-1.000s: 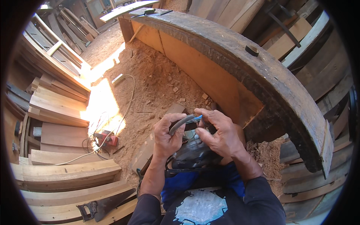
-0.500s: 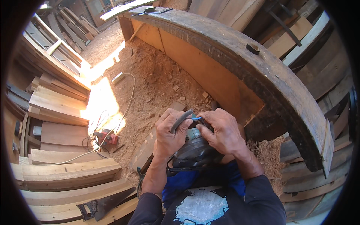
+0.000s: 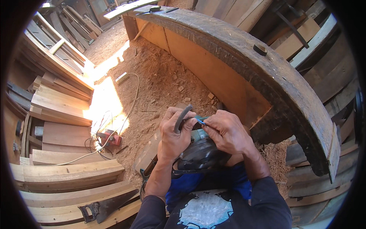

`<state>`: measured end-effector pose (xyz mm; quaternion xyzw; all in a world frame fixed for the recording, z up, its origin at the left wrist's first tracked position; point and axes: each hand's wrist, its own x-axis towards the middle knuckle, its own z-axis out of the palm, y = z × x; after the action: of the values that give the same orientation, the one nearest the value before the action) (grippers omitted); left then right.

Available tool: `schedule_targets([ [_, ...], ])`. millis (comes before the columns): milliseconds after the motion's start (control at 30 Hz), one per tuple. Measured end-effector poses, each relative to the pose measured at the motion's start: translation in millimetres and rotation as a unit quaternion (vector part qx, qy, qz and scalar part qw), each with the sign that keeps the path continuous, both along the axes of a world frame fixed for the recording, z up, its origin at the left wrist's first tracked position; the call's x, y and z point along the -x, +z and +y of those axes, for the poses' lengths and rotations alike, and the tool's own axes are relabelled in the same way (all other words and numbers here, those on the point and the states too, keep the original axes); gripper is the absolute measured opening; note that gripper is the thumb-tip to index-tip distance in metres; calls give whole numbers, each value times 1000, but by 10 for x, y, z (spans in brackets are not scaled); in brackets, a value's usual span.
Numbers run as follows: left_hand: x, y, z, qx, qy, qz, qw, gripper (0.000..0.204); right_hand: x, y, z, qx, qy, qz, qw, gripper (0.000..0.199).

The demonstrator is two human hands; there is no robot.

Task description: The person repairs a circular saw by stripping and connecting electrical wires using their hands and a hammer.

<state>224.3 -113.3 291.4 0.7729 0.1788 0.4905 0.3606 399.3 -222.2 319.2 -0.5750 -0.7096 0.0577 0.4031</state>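
Note:
My left hand (image 3: pixel 173 133) is closed around a thick dark grey cable (image 3: pixel 183 115), whose bent end stands up past the fingers. From between the left fingertips a thin blue wire (image 3: pixel 201 122) runs across to my right hand (image 3: pixel 231 131), which pinches it between thumb and fingers. The blue wire looks nearly straight in the short gap between the hands. Beneath both hands a dark power tool (image 3: pixel 203 154) with green parts rests at my lap, partly covered by the hands and wrists.
A long wooden workbench (image 3: pixel 225 40) curves across the right, bearing a dark tape roll (image 3: pixel 260 49). Sawdust and wood offcuts cover the floor (image 3: pixel 164 82). Leftward lie a red power tool (image 3: pixel 111 138), a pale cord (image 3: pixel 136 93), stacked planks (image 3: pixel 72 168) and a handsaw (image 3: pixel 108 208).
The blue wire was arched and is now straighter. A dark piece that showed at my right fingertips no longer shows. The right fingers have closed in around the wire.

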Motion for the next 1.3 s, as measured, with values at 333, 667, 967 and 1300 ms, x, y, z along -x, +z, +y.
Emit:
schedule_targets([
  [333,-17,113,-4,-46,-17,56,997,22,-30,34,-43,29,-25,46,998,13],
  [667,-33,99,-52,9,-17,37,999,18,-175,226,-53,61,21,106,992,40],
  [967,-57,185,-99,-4,1,44,999,17,-48,647,103,-159,113,-64,979,43],
  [1300,3,-107,-2,106,-77,-24,991,17,-305,384,-24,6,-8,13,1000,18],
])
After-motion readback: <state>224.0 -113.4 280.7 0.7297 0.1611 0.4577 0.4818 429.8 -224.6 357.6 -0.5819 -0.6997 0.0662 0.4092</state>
